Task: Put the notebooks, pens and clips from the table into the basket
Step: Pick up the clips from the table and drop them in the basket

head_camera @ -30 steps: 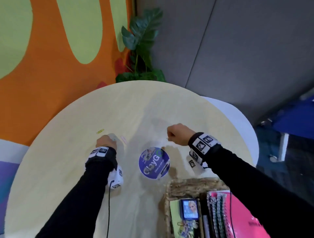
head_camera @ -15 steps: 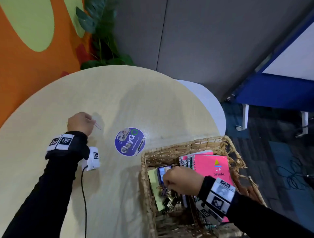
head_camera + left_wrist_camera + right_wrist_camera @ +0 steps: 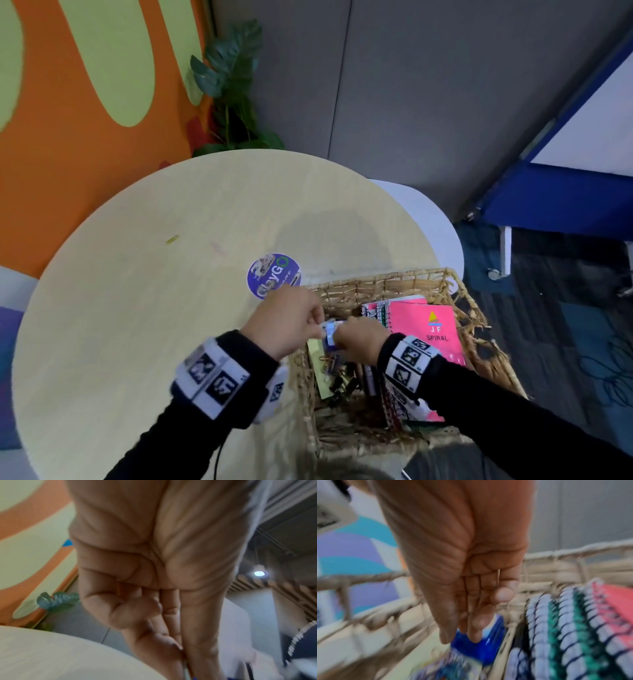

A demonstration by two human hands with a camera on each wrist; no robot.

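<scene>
The wicker basket [image 3: 383,286] stands at the table's near right edge. It holds a pink spiral notebook [image 3: 428,323], other notebooks [image 3: 573,622], black binder clips [image 3: 342,383] and paper clips. Both hands meet over its left side. My left hand [image 3: 291,323] pinches a thin clip [image 3: 185,664] between thumb and fingers. My right hand [image 3: 359,339] has its fingers curled over a wire paper clip [image 3: 498,576], and its thumb and forefinger reach down to a small blue item [image 3: 479,650] in the basket. A yellow-green clip [image 3: 172,240] and a faint pink clip [image 3: 218,248] lie on the round table [image 3: 137,325].
A round purple sticker [image 3: 274,275] lies on the table just beyond my left hand. A potted plant [image 3: 233,92] stands behind the table by the orange wall. A blue-framed panel [image 3: 565,198] and carpet lie to the right.
My right hand went from the table into the basket. My left hand lifted a clip off the table and swung right to the basket. The view turned to the right.
</scene>
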